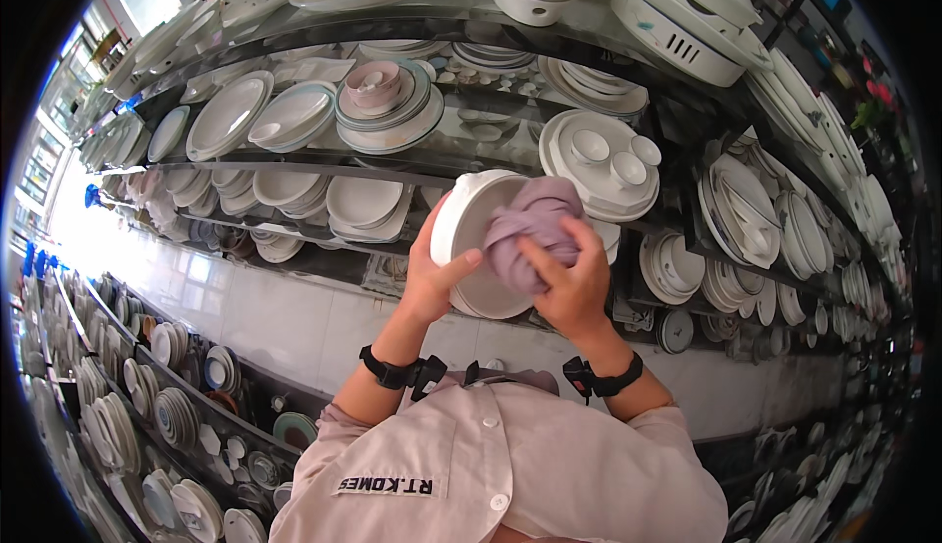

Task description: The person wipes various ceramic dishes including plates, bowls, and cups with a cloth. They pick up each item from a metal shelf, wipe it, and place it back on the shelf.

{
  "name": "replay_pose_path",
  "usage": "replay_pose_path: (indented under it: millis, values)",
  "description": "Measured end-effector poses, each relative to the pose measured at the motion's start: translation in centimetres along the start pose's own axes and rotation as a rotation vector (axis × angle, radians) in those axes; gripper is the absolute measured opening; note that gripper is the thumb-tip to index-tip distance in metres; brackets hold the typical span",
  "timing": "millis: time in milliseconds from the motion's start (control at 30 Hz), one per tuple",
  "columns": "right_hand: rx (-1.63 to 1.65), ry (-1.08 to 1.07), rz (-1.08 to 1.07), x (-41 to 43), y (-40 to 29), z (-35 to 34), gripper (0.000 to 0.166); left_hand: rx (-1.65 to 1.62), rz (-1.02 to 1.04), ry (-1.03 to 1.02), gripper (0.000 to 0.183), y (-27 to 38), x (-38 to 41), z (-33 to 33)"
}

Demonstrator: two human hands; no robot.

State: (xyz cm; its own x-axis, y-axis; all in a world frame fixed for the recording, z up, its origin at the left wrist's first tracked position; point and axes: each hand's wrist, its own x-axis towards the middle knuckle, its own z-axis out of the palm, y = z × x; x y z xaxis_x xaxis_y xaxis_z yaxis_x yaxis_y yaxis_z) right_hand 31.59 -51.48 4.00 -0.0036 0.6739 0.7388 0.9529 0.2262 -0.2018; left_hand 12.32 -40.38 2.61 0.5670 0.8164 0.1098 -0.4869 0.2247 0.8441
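A deep white ceramic bowl is tilted on its side in front of my chest, its inside facing right. My left hand grips its wall, with the thumb over the rim. In my right hand is a bunched mauve cloth, which lies against the bowl's opening and covers part of the inside. Just beyond my right hand, a stack of white plates on the shelf carries several small white cups.
Tiered glass shelves full of white dishes stand before me. A pink bowl tops a plate stack. Large lidded dishes sit on the upper shelf. More loaded shelves rise behind me at the left, across a tiled floor.
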Motion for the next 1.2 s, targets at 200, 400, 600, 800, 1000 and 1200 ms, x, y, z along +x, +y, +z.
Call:
replay_pose_path:
  millis: [200,400,600,800,1000,1200]
  values:
    - [-0.192,0.008,-0.157,2.3,-2.4,3.2,0.052,0.105,0.003,-0.054,0.096,0.9,-0.9,-0.9]
    - [-0.348,-0.264,0.277,3.2,-4.4,3.8,0.048,0.371,0.064,-0.056,0.099,2.9,-1.6,-1.4]
    - [-0.368,-0.665,0.505,4.6,-7.0,3.1,0.042,0.302,0.054,-0.045,0.099,3.4,-2.2,-2.2]
    - [-0.117,-0.996,0.407,4.8,-8.0,2.1,0.044,0.318,0.082,-0.090,0.098,3.5,-2.3,-3.3]
    - [0.644,-0.869,0.360,3.5,-7.7,3.5,0.042,0.262,0.080,-0.131,0.099,3.9,-2.2,-4.4]
    - [1.379,-0.220,0.940,2.5,-7.4,4.4,0.032,0.210,0.126,-0.191,0.106,3.9,-3.0,-5.5]
